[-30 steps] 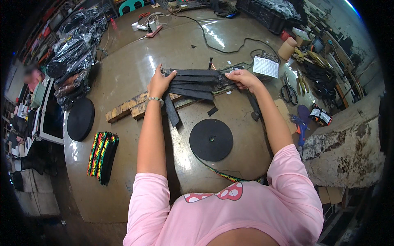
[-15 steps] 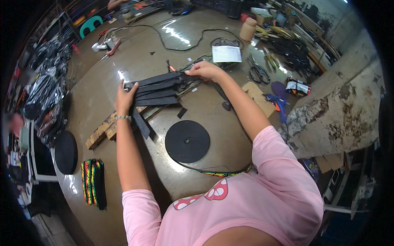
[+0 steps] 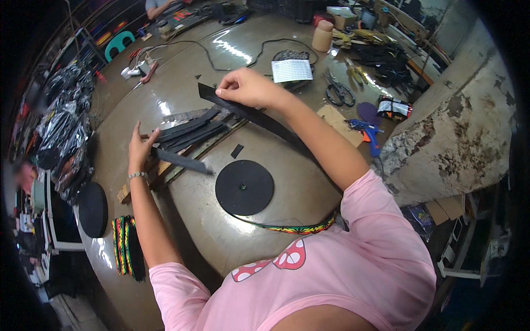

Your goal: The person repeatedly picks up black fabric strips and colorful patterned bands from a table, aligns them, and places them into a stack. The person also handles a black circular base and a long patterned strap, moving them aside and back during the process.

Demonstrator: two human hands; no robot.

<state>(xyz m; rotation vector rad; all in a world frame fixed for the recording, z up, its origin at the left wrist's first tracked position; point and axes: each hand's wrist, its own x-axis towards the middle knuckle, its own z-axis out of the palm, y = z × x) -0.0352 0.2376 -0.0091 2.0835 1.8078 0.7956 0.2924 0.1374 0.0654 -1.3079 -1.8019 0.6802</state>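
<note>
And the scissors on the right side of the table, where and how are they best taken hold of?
Probably by the black handle loops, coming from the near side: the scissors appear to lie flat, loops nearer, blades pointing away.

I see bare tabletop (image 3: 281,154) to pass over between the black webbing roll (image 3: 243,204) and the black strip (image 3: 259,117) raised in the right hand (image 3: 247,88); stacked strips (image 3: 185,133) block the way leftward
</note>
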